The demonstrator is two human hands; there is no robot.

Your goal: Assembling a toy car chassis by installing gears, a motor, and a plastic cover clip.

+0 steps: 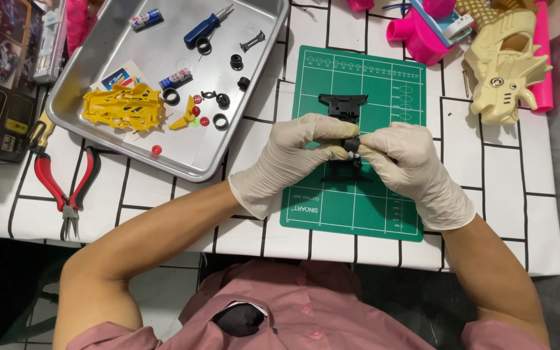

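Observation:
Both hands wear pale latex gloves and meet over a green cutting mat [332,207]. My left hand [290,155] and my right hand [409,162] pinch a small black round part [352,144] between their fingertips. A black plastic frame [341,174] lies on the mat just under the hands, partly hidden by them. Beyond the fingers, farther up the mat, sits another black plastic piece [343,104].
A metal tray [98,39] at upper left holds a yellow plastic body [123,107], black tyres, small red discs, a blue screwdriver [207,27] and small tubes. Red-handled pliers [66,188] lie left of it. Pink and cream toys [503,61] stand at upper right.

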